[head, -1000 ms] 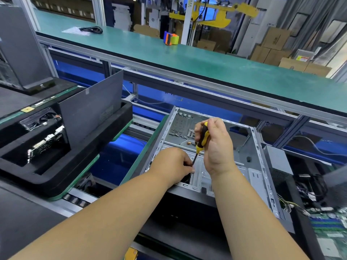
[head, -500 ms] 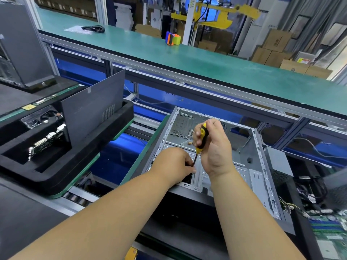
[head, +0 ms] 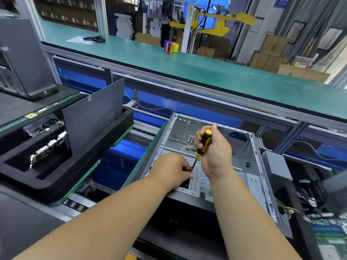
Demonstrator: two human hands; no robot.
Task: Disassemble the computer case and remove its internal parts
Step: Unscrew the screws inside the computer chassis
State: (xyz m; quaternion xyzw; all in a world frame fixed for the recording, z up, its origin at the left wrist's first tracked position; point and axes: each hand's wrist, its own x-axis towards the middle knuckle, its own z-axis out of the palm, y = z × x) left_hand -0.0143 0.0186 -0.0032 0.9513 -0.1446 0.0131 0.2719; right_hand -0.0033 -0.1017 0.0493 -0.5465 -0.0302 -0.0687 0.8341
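1. Yellow-and-black screwdriver (head: 203, 142) is gripped in the right hand (head: 216, 156), its shaft slanting down and toward the left hand (head: 172, 170), which pinches near the tip.
2. Both hands work at the near edge of the computer case (head: 251, 166), which lies open side up and mostly gutted.
3. The black foam tray (head: 62, 182) on the left holds a circuit board (head: 47, 149) and a side panel (head: 93, 117).

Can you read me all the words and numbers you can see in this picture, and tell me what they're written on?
No text here can be read for sure.
Blue sign at the top: white characters, too blurred.
Yellow and red sticker on a cardboard box: too small.
Print on the cardboard box: too faint.
Small label on the grey panel: no readable text.
The screwdriver and computer case show no words.
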